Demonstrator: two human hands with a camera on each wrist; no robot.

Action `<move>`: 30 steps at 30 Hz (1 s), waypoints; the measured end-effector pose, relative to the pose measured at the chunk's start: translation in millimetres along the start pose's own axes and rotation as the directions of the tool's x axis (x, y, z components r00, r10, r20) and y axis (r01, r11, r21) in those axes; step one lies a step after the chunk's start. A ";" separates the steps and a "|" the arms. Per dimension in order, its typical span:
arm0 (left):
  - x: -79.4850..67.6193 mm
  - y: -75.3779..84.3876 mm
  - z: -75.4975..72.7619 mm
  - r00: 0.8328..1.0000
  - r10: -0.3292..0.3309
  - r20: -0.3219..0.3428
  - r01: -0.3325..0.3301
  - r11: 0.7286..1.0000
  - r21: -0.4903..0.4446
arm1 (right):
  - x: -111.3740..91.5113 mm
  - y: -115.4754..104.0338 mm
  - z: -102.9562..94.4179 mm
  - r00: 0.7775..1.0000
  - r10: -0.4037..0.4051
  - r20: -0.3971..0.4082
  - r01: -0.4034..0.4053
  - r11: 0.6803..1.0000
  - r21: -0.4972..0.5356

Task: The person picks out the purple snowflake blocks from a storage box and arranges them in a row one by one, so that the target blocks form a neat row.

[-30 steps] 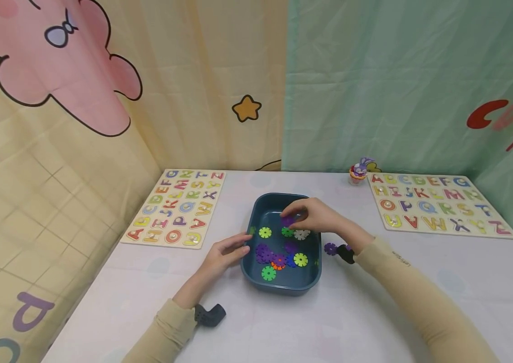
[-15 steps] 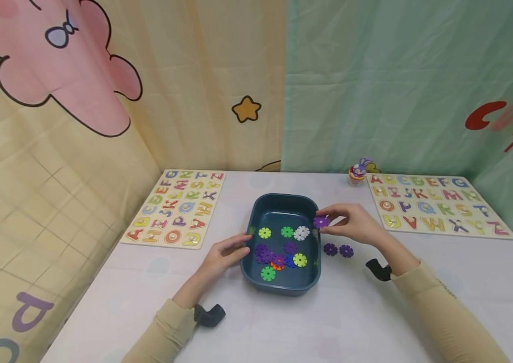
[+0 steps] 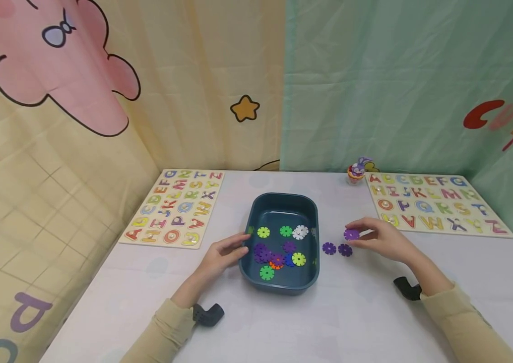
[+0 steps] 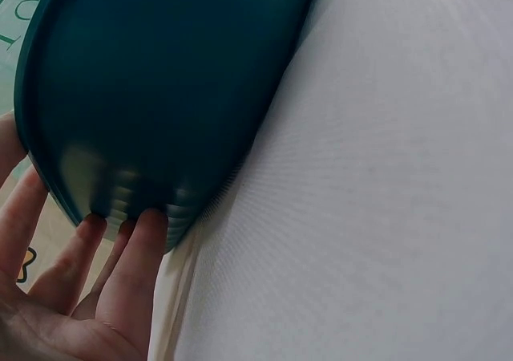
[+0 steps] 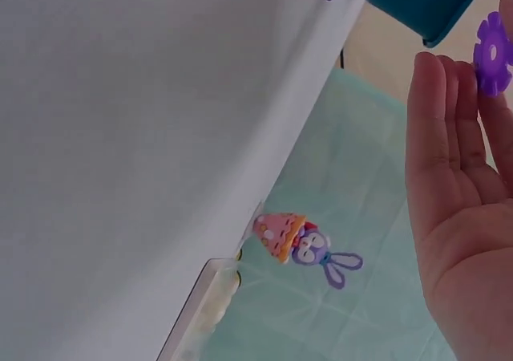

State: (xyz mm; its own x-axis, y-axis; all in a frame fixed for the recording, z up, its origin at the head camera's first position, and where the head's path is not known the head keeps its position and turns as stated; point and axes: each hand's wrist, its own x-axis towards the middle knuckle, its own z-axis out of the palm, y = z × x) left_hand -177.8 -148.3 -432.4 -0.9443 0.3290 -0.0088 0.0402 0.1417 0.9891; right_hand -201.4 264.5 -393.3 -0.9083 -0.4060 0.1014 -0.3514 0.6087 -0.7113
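Observation:
My right hand [image 3: 383, 241] pinches a purple notched plastic disc [image 3: 351, 235] between thumb and fingertips, to the right of the dark teal tub [image 3: 279, 291]. The same purple disc [image 5: 493, 54] shows at the right edge of the right wrist view. Two more purple discs [image 3: 329, 248] lie on the table just below and left of it. My left hand [image 3: 220, 256] rests its fingertips on the tub's left side. In the left wrist view, extended fingers [image 4: 140, 257] touch the outer wall. Inside the tub are several discs: green [image 3: 267, 273], yellow [image 3: 299, 259], white [image 3: 300, 232], purple, blue and orange.
Wooden alphabet boards stand at the back left [image 3: 172, 209] and back right [image 3: 438, 204] of the white-covered table [image 3: 311, 327]. Beside the right board sits a small rabbit figure on a cup [image 3: 357, 170]. Printed curtains [image 3: 351, 91] hang behind.
The right hand lifted a purple disc out of the tub and carried it right, over the rim, beyond the two purple discs on the table. The left hand stayed at the tub's side.

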 end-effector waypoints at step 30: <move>1.8 -2.3 -0.4 1.000 -0.015 0.003 0.015 0.999 -0.033 | -11.2 45.3 -1.1 0.994 0.053 0.090 -0.045 0.994 -0.095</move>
State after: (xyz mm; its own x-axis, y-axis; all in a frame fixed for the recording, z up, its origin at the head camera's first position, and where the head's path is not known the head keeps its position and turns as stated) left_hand -179.8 -148.4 -434.6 -0.9438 0.3296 -0.0240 0.0152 0.1159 0.9931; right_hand -207.4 297.4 -425.9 -0.9014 -0.4329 0.0001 -0.3306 0.6882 -0.6458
